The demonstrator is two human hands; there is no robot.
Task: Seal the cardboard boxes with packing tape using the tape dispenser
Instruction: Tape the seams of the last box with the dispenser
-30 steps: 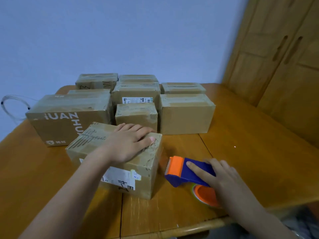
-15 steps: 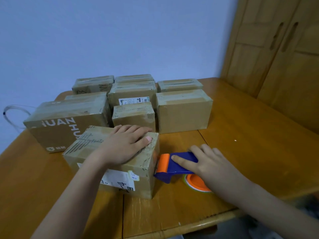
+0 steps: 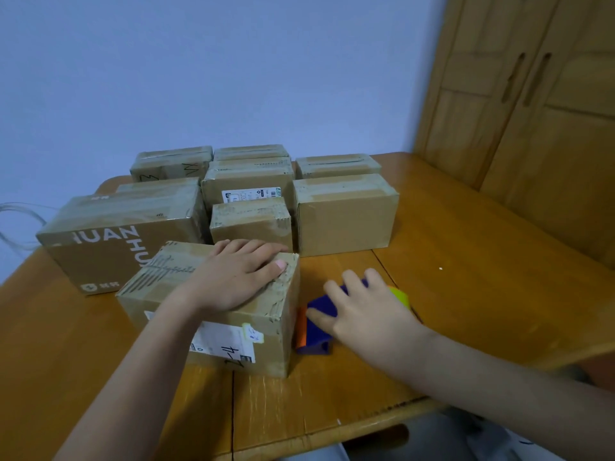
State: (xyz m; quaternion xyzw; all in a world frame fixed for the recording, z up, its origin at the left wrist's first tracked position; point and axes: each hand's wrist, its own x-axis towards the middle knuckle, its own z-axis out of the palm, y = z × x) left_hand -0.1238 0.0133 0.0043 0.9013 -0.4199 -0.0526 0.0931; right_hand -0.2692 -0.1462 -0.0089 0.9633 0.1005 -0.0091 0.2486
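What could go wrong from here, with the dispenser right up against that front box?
The left hand lies flat on the front box, so a hard pull may slide it. The right hand covers the tape dispenser from above; a loose grip may let it twist. The box already bears wrinkled tape, so a new strip may crease.

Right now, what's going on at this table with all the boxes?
A person is taping up cardboard boxes. Their left hand lies flat on top of the nearest box, steadying it. Their right hand holds the blue and orange tape dispenser, whose orange end sits at the box's right side. Behind it, a cluster of other boxes stands on the wooden table, with tape showing on their tops.
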